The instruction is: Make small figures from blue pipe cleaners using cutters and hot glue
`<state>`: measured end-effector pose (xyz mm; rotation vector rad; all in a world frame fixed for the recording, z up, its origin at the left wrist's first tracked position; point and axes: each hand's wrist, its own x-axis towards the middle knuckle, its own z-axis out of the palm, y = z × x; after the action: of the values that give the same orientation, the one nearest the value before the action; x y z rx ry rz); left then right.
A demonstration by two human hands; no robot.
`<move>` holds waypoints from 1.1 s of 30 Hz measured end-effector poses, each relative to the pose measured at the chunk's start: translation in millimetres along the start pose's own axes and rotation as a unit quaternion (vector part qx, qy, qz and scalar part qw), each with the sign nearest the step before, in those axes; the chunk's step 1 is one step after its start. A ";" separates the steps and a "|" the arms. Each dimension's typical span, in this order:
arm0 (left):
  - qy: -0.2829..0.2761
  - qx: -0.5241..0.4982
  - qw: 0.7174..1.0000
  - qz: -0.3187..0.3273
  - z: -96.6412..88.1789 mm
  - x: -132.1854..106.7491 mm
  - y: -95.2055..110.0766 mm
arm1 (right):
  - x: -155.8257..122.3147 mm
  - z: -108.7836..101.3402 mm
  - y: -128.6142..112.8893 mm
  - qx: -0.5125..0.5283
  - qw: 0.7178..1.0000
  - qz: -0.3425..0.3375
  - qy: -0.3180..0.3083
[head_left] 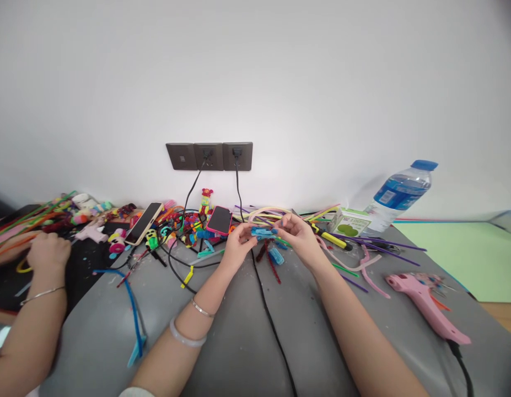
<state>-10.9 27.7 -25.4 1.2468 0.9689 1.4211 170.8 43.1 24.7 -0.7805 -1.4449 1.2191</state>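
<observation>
Over the far middle of the table, a small light-blue piece (262, 232) is held level between my two hands. Its exact kind is too small to make out. My left hand (240, 242) pinches its left end between thumb and fingers. At the other end, the fingertips of my right hand (297, 236) close on it. A similar blue piece (275, 255) lies on the table just beneath, beside a dark red fuzzy pipe cleaner (273, 267).
A pink glue gun (429, 306) lies at right, near a tilted water bottle (402, 190), a green-white box (349, 221) and a yellow utility knife (335, 240). Black cords cross the grey table (238, 342). Phones and pipe-cleaner figures crowd the back left. Another person's hand (48, 252) works at left.
</observation>
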 end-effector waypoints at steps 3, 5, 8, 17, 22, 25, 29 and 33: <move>-0.008 0.013 1.000 -0.003 0.5 -0.5 1.0 | -0.9 1.3 1.1 0.003 1.000 -0.005 0.008; -0.009 0.019 1.000 -0.003 0.9 -0.7 1.6 | -1.2 2.6 2.7 0.008 1.000 -0.008 0.010; -0.010 0.028 1.000 0.006 1.4 -0.5 2.2 | -1.3 4.4 4.9 0.000 1.000 -0.008 0.005; -0.013 0.050 0.998 0.030 2.6 -0.3 6.7 | -2.2 1.6 3.2 -0.104 0.994 -0.015 0.029; -0.010 0.064 0.997 0.038 4.0 -1.6 9.3 | -3.7 2.4 -0.4 -0.102 0.994 -0.011 0.038; -0.012 0.060 0.997 0.036 5.0 -2.4 9.4 | -3.8 3.0 -1.5 -0.108 0.993 -0.019 0.047; -0.020 0.044 0.999 0.021 6.6 -3.0 10.0 | -3.6 2.5 -0.9 -0.117 0.991 -0.033 0.053; -0.019 0.034 0.999 0.003 6.9 -3.3 12.2 | -3.9 0.9 0.3 -0.146 0.986 -0.067 0.048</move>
<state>-6.1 21.7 -13.2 1.3233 0.9959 1.3750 170.8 39.4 23.3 -0.9103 -1.5883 0.8669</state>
